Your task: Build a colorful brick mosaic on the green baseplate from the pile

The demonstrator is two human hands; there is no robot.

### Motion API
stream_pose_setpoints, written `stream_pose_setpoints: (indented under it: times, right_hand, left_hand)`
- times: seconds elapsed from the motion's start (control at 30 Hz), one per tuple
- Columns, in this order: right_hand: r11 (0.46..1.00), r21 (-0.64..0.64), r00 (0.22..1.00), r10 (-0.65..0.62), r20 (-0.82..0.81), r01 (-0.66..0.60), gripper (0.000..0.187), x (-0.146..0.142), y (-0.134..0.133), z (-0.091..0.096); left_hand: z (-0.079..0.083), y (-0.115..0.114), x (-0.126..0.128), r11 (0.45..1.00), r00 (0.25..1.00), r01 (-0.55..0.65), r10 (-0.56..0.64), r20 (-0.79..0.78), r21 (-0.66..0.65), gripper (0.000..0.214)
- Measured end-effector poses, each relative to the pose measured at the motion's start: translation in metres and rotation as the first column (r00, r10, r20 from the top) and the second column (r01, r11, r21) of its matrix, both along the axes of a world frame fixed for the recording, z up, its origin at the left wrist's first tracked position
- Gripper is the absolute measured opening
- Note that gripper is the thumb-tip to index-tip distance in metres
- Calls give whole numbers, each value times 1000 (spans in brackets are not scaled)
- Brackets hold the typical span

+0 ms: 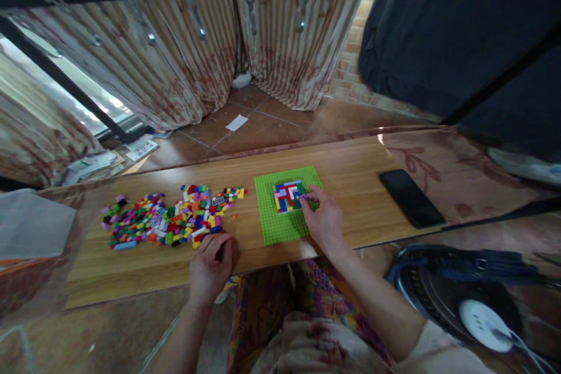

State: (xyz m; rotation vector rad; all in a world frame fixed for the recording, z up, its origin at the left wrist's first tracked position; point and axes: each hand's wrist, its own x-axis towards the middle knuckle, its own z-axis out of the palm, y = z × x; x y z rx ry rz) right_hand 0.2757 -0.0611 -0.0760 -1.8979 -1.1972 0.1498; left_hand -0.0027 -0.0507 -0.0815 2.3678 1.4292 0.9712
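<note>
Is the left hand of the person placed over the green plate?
No, the left hand is near the loose bricks, apart from the green plate, while the right hand is over the plate.

- The bare left forearm [182, 333] rises from the bottom edge, angled slightly rightward to the wrist.
- The bare left hand [211, 266] is loosely curled, back upward, thumb along its right side; how far the fingers fold into the palm is hidden.
- The bare right forearm [379, 301] slants up and leftward.
- The bare right hand [323, 219] reaches farther forward, thumb and index finger bent into a pinch.
</note>
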Motion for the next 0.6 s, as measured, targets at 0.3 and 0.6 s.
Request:
stream_pose_setpoints:
  times: [0.3, 0.6]
  right_hand:
    - [999, 15, 997, -48, 60, 47, 29, -1, 3, -2]
    - [1000, -14, 1000, -12, 27, 13, 22, 1, 6, 2]
  left_hand:
    - [2, 0, 2, 1000, 1000, 2, -2, 3, 3, 13]
    - [-2, 0, 0, 1000, 1000, -8, 8, 1, -1, 13]
